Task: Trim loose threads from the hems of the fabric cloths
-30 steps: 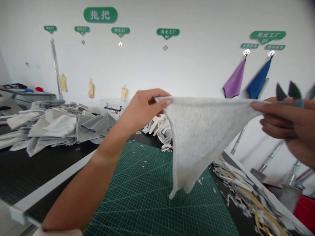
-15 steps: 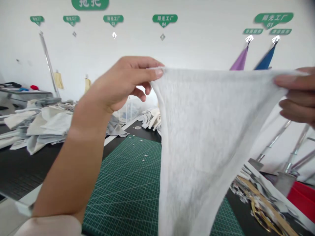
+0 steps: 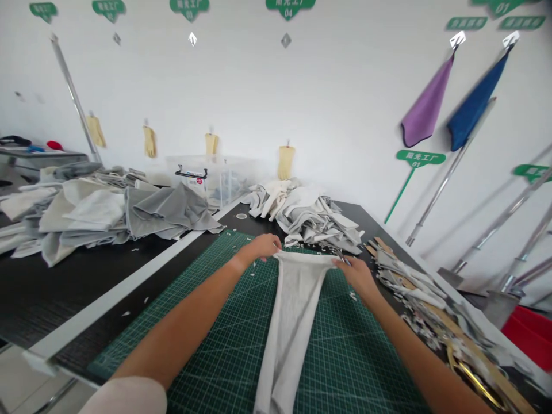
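- Heathered pale-grey knit strip point(image 3: 290, 322): one piece, lying lengthwise on the mat; we see its wider end raised slightly at the far side, its length running toward us and out of the bottom of the view.
- Left hand point(image 3: 259, 247): fingers curled down, apparently pinching the strip's far left corner.
- Right hand point(image 3: 356, 273): apparently pinching the far right corner; the hands stand apart, with the strip's width between them.
- Green gridded cutting mat point(image 3: 345, 368): lies under the strip, dotted with white snippets.
- Step in hand, as we judge it: positioning the strip on the mat.
- Next move, as we judge it: calls for releasing both corners and smoothing the knit flat.
- Black worktop point(image 3: 107, 276): carries the mat, with a grey and cream fabric heap point(image 3: 164, 215) to the left, a pale fabric pile point(image 3: 314, 218) beyond the mat, and a strewn offcut pile point(image 3: 409, 287) to the right.
- Writing: we read 阳光工厂 01 on a green stake sign point(image 3: 420, 158) and 04 on a green wall tag point(image 3: 288, 4). We find no brands.
- Wall stock: a purple cloth point(image 3: 426, 103), a blue cloth point(image 3: 476, 98).
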Demonstrator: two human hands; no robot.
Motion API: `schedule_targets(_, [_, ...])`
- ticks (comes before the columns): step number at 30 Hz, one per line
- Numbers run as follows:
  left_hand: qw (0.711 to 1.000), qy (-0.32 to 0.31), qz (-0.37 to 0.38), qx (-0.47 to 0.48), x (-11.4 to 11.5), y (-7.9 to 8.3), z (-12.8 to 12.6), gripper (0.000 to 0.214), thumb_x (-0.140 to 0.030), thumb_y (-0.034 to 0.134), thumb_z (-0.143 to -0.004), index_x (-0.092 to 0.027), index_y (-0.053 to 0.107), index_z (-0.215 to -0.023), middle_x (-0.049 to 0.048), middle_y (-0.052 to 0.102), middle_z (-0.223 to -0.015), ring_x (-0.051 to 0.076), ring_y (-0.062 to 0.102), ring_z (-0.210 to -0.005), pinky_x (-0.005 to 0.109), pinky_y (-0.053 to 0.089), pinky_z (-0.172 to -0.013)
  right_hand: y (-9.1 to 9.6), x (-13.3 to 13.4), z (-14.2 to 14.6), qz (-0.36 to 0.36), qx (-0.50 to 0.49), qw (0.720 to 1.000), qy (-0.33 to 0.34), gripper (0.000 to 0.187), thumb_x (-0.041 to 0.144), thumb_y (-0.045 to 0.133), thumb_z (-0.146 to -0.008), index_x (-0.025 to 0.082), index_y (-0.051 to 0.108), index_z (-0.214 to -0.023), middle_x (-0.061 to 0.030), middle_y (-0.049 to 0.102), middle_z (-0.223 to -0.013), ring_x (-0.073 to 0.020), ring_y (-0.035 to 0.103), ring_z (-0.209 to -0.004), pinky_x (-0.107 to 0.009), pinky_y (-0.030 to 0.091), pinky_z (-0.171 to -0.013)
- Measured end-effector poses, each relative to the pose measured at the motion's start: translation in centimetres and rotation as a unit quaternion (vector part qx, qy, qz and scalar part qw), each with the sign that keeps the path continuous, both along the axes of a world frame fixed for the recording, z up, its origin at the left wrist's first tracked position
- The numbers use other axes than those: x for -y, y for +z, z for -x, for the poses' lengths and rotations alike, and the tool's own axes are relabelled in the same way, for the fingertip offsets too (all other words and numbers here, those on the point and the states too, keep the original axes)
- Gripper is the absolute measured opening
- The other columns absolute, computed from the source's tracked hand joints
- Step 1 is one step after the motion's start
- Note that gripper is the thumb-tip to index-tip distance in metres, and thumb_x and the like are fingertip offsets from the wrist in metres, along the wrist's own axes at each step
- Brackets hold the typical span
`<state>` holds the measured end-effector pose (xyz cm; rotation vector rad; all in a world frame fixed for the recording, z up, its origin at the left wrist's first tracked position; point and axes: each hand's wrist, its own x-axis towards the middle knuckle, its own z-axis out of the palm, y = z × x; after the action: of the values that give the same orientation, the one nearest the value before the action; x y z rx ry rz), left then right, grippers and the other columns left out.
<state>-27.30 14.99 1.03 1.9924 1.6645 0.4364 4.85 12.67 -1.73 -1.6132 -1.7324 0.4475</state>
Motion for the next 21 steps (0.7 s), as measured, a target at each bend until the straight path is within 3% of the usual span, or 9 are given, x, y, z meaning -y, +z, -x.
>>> schedule_targets(2, [0.995, 0.023, -0.077, -0.061, 0.0, -2.1, -1.0, 0.032, -0.024, 0.059, -0.085, -0.019, 0.062, -0.116, 0.0077, 0.068, -0.106, 0.021, 0.066, -0.093, 0.034, 0.054, -0.084, -2.4, -0.4, -0.5, -0.004, 0.058, 0.998, -0.016, 0.037, 0.052, 0.052, -0.086, 0.019, 0.067, -0.079, -0.0017, 0.065, -0.069, -0.0187, 0.059, -0.069, -0.026, 0.037, -0.061])
schedule_targets(4, [0.981, 0.056, -0.157, -0.104, 0.5, -3.1, -2.3, 0.033, -0.023, 0.058, -0.087, -0.018, 0.056, -0.119, 0.0099, 0.066, -0.11, 0.023, 0.062, -0.105, 0.036, 0.049, -0.094, -3.7, -0.5, -1.1, -0.01, 0.086, 0.996, -0.028, 0.04, 0.053, 0.046, -0.089, 0.021, 0.068, -0.083, -0.0022, 0.067, -0.074, -0.0201, 0.06, -0.073, -0.026, 0.037, -0.064])
schedule_targets(8, [0.947, 0.107, -0.267, -0.14, 3.2, -2.7, -5.1, 0.026, -0.018, 0.045, -0.093, -0.018, 0.052, -0.118, 0.0128, 0.059, -0.116, 0.026, 0.053, -0.111, 0.039, 0.042, -0.094, -4.4, -0.3, -1.6, -0.041, 0.109, 0.992, -0.048, 0.04, 0.053, 0.042, -0.093, 0.022, 0.068, -0.095, -0.0042, 0.07, -0.084, -0.0218, 0.062, -0.081, -0.026, 0.037, -0.066])
schedule_targets(11, [0.928, 0.061, -0.33, -0.159, 5.8, -1.7, -7.0, 0.03, -0.011, 0.039, -0.091, -0.018, 0.052, -0.117, 0.0136, 0.056, -0.118, 0.027, 0.048, -0.111, 0.042, 0.037, -0.095, -4.5, -0.1, -1.7, -0.054, 0.114, 0.99, -0.065, 0.041, 0.052, 0.041, -0.094, 0.022, 0.067, -0.102, -0.0057, 0.07, -0.09, -0.0223, 0.063, -0.083, -0.026, 0.037, -0.067])
schedule_targets(14, [0.922, -0.037, -0.35, -0.162, 7.3, -1.5, -8.7, 0.026, -0.014, 0.042, -0.091, -0.018, 0.056, -0.113, 0.0134, 0.055, -0.121, 0.028, 0.046, -0.114, 0.043, 0.035, -0.097, -4.6, -0.1, -1.8, -0.059, 0.111, 0.989, -0.074, 0.042, 0.051, 0.04, -0.095, 0.021, 0.067, -0.106, -0.0064, 0.07, -0.093, -0.0224, 0.064, -0.084, -0.027, 0.038, -0.069])
schedule_targets(16, [0.926, -0.081, -0.336, -0.149, 7.5, -2.3, -9.5, 0.023, -0.023, 0.045, -0.093, -0.019, 0.057, -0.112, 0.0123, 0.056, -0.12, 0.028, 0.046, -0.115, 0.042, 0.035, -0.099, -4.6, -0.2, -1.9, -0.056, 0.107, 0.989, -0.086, 0.041, 0.05, 0.04, -0.096, 0.021, 0.066, -0.11, -0.0071, 0.071, -0.095, -0.0227, 0.065, -0.086, -0.027, 0.039, -0.07])
schedule_targets(21, [0.941, -0.072, -0.294, -0.15, 6.9, -5.8, -9.9, 0.043, -0.046, 0.042, -0.097, -0.016, 0.055, -0.124, 0.0138, 0.057, -0.121, 0.028, 0.049, -0.115, 0.043, 0.038, -0.101, -4.5, 0.0, -1.9, -0.037, 0.111, 0.986, -0.118, 0.04, 0.046, 0.042, -0.096, 0.022, 0.065, -0.117, -0.0089, 0.071, -0.104, -0.0242, 0.066, -0.092, -0.028, 0.041, -0.073])
